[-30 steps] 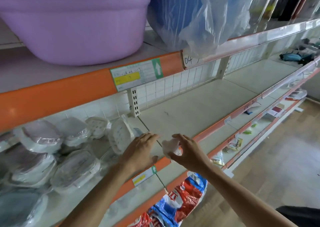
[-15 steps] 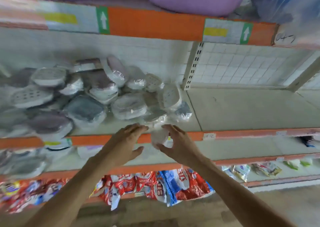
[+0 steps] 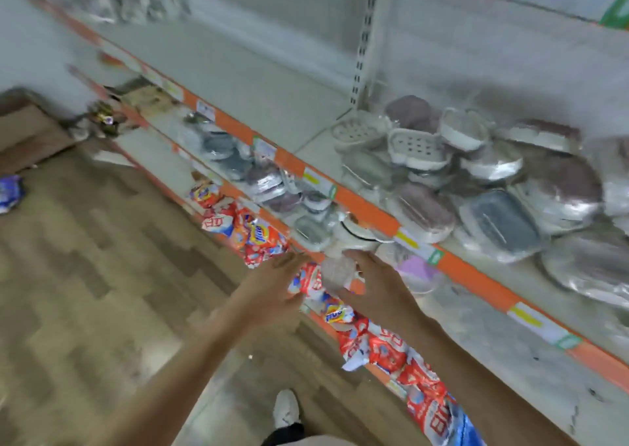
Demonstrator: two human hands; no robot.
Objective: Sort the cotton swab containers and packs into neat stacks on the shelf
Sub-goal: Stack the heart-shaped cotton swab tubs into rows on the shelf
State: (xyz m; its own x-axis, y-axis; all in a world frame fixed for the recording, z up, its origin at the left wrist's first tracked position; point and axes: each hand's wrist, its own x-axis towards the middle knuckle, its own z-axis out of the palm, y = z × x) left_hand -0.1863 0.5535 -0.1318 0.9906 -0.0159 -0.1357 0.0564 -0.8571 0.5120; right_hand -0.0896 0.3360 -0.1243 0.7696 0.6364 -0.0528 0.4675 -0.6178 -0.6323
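My right hand (image 3: 376, 287) holds a small clear pack (image 3: 335, 273) with white contents, fingers curled round it, in front of the orange shelf edge (image 3: 367, 207). My left hand (image 3: 272, 287) hovers just left of the pack with fingers straight, holding nothing. The frame is blurred, so the pack's contents are not plain. Both hands are below the shelf level, out over the floor side.
The shelf (image 3: 306, 112) holds a heap of wrapped soap dishes (image 3: 476, 180) at right. More wrapped dishes (image 3: 258, 176) lie one level down. Red and blue sachet strips (image 3: 384, 343) hang along the bottom. A wooden floor (image 3: 85, 275) and my shoe (image 3: 287, 408) are below.
The view has swung left and down, now showing the floor and shelf run. Both hands kept their pose, right one still holding the pack, and sit lower against the shelves.
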